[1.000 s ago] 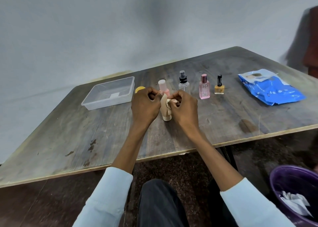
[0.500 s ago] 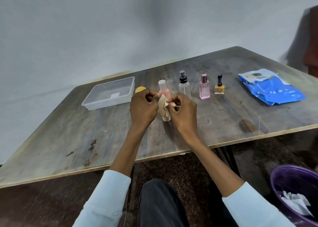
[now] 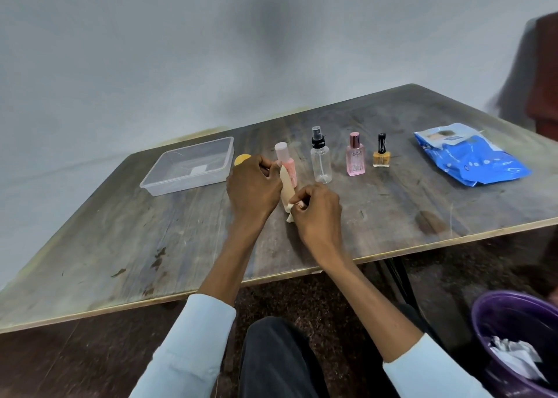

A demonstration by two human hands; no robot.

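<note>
A beige tube [image 3: 287,187] stands tilted at the middle of the wooden table [image 3: 151,240]. My left hand [image 3: 253,186] grips its upper part with curled fingers. My right hand [image 3: 317,210] pinches a small white wipe [image 3: 290,216] against the tube's lower end. Just behind the tube stands a pink bottle [image 3: 287,163] with a pale cap, partly hidden by the tube and my left hand.
Behind stand a clear spray bottle [image 3: 321,159], a pink perfume bottle [image 3: 355,156] and a yellow nail polish [image 3: 381,153]. A clear plastic tray [image 3: 190,165] and a yellow lid [image 3: 242,159] sit left, a blue wipes pack [image 3: 471,156] right. A purple bin [image 3: 513,337] stands on the floor at lower right.
My right hand has slid with the wipe down the tube from its middle to its lower end. My left hand has kept its grip near the top.
</note>
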